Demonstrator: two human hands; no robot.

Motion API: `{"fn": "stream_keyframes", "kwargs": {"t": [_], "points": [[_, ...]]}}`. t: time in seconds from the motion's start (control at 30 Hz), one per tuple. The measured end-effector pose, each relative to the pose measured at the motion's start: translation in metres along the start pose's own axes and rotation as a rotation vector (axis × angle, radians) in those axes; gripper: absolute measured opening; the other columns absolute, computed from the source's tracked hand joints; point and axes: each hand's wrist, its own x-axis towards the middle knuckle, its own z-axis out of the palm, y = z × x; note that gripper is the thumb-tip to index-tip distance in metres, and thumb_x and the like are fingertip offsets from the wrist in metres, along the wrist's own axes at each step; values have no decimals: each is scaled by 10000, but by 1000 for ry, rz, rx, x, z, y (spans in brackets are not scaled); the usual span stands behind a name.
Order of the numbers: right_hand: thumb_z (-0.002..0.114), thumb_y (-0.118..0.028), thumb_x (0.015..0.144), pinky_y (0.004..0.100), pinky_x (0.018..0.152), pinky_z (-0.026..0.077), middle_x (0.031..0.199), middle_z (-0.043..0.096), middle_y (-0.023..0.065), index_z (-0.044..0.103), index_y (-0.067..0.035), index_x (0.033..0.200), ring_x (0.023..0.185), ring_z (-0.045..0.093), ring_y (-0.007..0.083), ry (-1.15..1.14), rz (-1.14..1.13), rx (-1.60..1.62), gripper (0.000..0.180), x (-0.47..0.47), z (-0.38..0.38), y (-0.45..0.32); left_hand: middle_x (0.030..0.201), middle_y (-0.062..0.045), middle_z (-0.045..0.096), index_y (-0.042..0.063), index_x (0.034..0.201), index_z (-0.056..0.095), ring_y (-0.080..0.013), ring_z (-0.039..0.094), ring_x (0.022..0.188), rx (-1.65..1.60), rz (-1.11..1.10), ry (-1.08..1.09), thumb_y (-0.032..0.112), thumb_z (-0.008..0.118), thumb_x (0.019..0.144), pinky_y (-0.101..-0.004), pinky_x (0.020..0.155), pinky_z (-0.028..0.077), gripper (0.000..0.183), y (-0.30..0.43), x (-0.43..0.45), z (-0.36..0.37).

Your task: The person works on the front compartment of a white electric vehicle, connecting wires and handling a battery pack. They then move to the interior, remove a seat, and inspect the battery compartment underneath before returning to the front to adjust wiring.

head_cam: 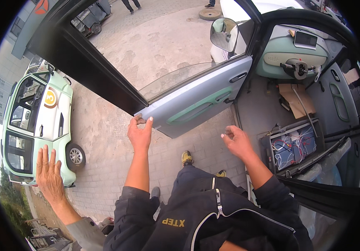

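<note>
A vehicle's swung-out door (pixel 198 97) stands before me, with a grey panel, a green armrest and partly lowered window glass (pixel 180 75). My left hand (pixel 140 133) is at the door's free edge, thumb and fingers apart. Whether it grips the edge or only touches it, I cannot tell. My right hand (pixel 237 142) hovers bare beside the doorway, fingers loosely bent and holding nothing. Right of it, inside the cabin, an open box (pixel 272 163) contains blue battery-like blocks (pixel 293 150) with loose red and white wires. Farther in, the steering column (pixel 300 69) has no wheel.
Another person's raised hand (pixel 50 178) is close on my left, in a grey sleeve (pixel 86 233). Beyond it stands a green-and-white car (pixel 39 125). Cardboard (pixel 296 100) lies on the cabin floor under a metal strip (pixel 304 106). A loose tire (pixel 209 14) is on the ground beyond the door.
</note>
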Motion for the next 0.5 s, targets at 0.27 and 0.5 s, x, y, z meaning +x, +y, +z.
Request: {"fn": "stream_keyframes", "kwargs": {"t": [0.27, 0.5], "points": [[760, -278, 941, 428, 962, 570, 1224, 729, 244, 653, 48, 1337, 1111, 720, 345, -71, -78, 52, 524, 54, 58, -90, 785, -72, 670, 10, 768, 656, -193, 610, 734, -259, -35, -39, 261, 923, 814, -347, 745, 515, 369, -35, 66, -33], [749, -258, 963, 383, 842, 575, 1163, 748, 200, 665, 51, 1312, 1027, 720, 263, 29, 323, 299, 474, 104, 177, -58, 737, -46, 669, 80, 738, 687, -232, 630, 716, -567, 393, -724, 293, 974, 723, -358, 697, 514, 358, -93, 156, -48]]}}
